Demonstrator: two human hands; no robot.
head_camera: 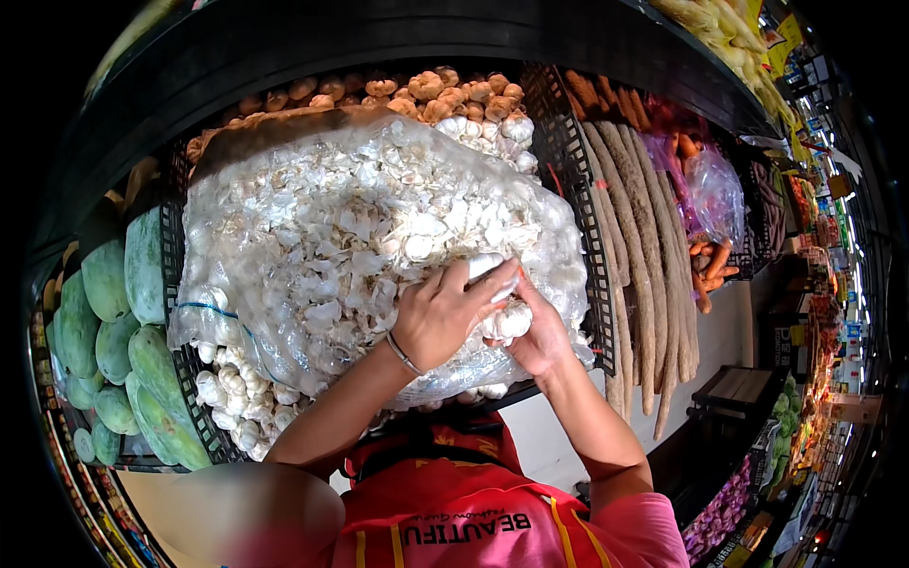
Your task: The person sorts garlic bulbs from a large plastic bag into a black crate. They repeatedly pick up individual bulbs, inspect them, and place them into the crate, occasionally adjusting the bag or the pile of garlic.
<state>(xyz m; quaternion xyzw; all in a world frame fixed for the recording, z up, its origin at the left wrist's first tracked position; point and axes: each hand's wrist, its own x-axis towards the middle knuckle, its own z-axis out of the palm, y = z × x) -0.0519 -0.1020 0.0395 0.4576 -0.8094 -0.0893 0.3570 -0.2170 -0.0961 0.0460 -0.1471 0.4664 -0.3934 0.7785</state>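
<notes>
My right hand holds a white garlic bulb from the right side, its fingers partly hidden behind it. Over the top of the bulbs reaches my left hand, with a metal bracelet at the wrist. Another white garlic bulb shows between the fingers of both hands; which hand bears it I cannot tell. Beneath them a clear plastic bag lies across the garlic crate, covered with loose papery garlic skins.
Loose garlic bulbs fill the black plastic crate around the bag. Green winter melons lie at the left. Long brown yams and carrots are at the right. A dark shelf edge crosses the top.
</notes>
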